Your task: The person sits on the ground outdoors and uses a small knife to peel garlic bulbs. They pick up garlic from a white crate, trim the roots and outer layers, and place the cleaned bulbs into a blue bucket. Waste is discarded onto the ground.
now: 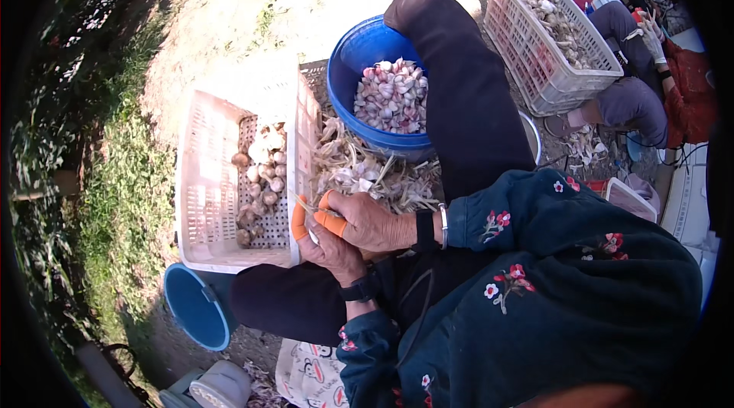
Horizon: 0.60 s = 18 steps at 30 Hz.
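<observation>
My right hand (373, 221) and my left hand (332, 253) are pressed together over the near edge of a pale plastic crate (236, 263). Orange finger covers sit on the right thumb and a right finger, and on a left finger. Between the hands is a garlic bulb (313, 236), mostly hidden by my fingers, with a thin dry stalk (302, 203) sticking out. Whether a small blade is also held cannot be seen. Whole garlic bulbs (265, 173) lie in the crate. Beyond my right hand, a blue bucket (344, 104) holds many loose garlic cloves (391, 97).
Dry stalks and skins (367, 173) cover the ground between crate and bucket. A blue pail (198, 307) stands by my left knee. At right, another person's gloved hands (651, 41) work near a second crate (545, 75) full of garlic. A white bucket (221, 385) is behind left.
</observation>
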Each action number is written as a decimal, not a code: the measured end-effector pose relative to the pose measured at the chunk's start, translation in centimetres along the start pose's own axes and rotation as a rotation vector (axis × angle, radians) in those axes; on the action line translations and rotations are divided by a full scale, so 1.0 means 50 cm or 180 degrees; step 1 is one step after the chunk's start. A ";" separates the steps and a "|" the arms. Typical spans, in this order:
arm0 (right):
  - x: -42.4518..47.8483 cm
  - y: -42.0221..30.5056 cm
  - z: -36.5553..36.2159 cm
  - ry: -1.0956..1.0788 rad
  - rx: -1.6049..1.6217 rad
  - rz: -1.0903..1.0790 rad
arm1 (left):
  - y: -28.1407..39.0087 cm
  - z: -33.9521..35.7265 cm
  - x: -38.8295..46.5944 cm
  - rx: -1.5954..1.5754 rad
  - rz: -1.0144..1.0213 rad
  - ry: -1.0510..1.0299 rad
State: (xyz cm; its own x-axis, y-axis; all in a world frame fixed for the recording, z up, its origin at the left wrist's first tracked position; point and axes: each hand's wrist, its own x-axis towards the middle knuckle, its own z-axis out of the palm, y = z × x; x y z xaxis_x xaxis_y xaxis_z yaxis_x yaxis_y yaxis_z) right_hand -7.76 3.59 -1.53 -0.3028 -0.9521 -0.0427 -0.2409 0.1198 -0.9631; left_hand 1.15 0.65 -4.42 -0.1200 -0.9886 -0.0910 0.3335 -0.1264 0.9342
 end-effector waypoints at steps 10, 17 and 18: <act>0.024 -0.026 -0.007 -0.0075 0.3539 0.2410 | 0.038 0.024 0.011 -0.0191 -0.0338 0.0237; 0.029 0.017 -0.016 -0.0717 0.3539 0.2009 | 0.034 0.006 0.031 -0.0493 -0.0846 0.0546; 0.031 0.012 -0.016 -0.0678 0.3459 0.1914 | 0.030 0.002 0.035 -0.0534 -0.0836 0.0660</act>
State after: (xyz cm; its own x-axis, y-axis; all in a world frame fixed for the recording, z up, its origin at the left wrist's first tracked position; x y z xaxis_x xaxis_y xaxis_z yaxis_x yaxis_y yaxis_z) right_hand -9.13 2.40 -1.95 0.0779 -0.8661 -0.4938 0.7953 0.3527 -0.4930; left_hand 1.34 -1.28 -3.16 -0.0357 -0.9140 -0.4041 0.4673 -0.3727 0.8017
